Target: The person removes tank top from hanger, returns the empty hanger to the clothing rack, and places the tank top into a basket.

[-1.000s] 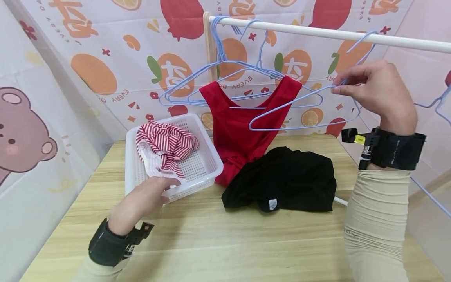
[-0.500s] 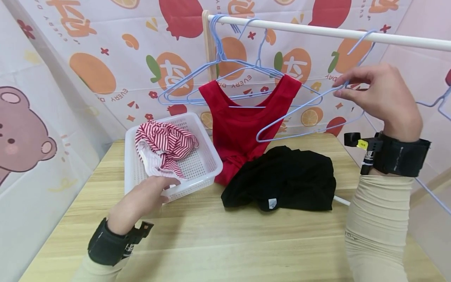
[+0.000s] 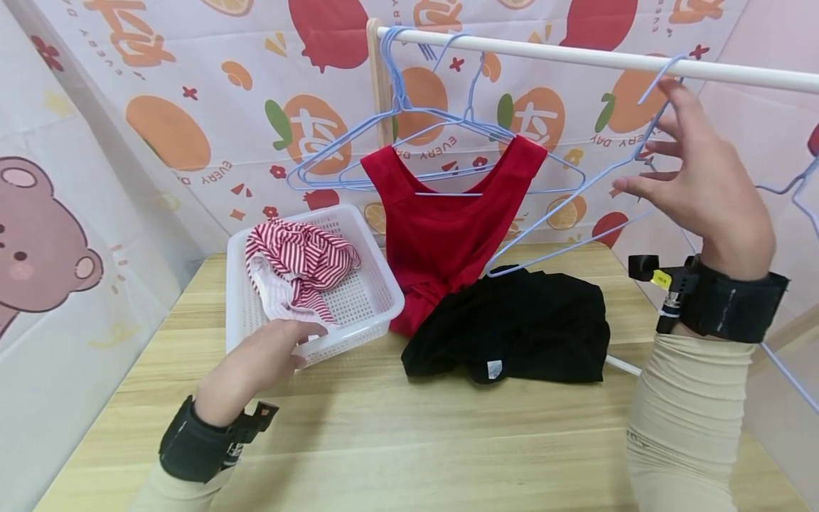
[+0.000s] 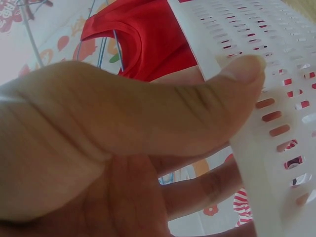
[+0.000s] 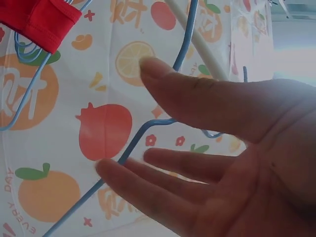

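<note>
My left hand (image 3: 259, 363) grips the near rim of a white plastic basket (image 3: 377, 284), thumb outside and fingers inside, as the left wrist view shows. In the basket lies a crumpled red-and-white striped garment (image 3: 303, 259). My right hand (image 3: 719, 174) is beside a blue wire hanger (image 3: 576, 195) that hooks over the rail. Its thumb and fingers are spread apart around the hanger's neck, with the wire passing between them in the right wrist view. A red sleeveless garment (image 3: 441, 220) hangs on another blue hanger, its lower end on the table.
A white rail (image 3: 576, 58) on a wooden post (image 3: 380, 85) crosses above the table (image 3: 409, 441). Several blue hangers (image 3: 399, 85) cluster at its left end. A black garment (image 3: 512, 327) lies on the table. Another hanger (image 3: 800, 185) hangs at far right.
My right hand has loosened its pinch on the hanger, its fingers spreading and reaching up toward the hook. The hanger's left corner has swung down and right. The left hand has stayed put.
</note>
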Motion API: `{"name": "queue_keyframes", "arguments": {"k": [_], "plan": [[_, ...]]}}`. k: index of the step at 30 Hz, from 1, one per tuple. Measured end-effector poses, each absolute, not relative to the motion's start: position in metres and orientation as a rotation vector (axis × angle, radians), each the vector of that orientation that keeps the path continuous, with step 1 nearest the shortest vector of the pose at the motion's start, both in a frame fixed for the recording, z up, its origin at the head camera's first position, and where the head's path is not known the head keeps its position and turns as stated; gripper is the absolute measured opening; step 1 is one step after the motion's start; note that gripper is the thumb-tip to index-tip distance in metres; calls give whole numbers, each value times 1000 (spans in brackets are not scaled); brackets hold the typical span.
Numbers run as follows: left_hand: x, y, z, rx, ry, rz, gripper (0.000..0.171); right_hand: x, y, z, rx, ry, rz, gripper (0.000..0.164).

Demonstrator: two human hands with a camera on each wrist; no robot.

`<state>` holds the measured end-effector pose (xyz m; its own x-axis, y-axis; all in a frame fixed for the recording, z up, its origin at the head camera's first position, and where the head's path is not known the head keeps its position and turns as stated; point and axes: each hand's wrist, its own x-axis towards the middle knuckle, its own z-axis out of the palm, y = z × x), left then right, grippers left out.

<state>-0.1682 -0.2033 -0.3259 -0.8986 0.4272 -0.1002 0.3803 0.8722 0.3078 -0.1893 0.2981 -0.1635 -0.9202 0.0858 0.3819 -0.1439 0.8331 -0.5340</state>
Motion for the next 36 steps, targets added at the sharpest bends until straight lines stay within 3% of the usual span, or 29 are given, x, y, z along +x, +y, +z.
{"name": "queue_keyframes", "arguments": {"k": [3, 22, 36], "plan": [[-168, -203, -326, 626, 2882, 419, 46, -185, 297, -164, 6, -2594, 850, 116], [-167, -205, -326, 622, 2881, 431, 46, -176, 302, -205, -42, -2641, 923, 119], [-168, -204, -325, 599, 2868, 425, 48, -182, 305, -238, -62, -2840, 939, 95]]}}
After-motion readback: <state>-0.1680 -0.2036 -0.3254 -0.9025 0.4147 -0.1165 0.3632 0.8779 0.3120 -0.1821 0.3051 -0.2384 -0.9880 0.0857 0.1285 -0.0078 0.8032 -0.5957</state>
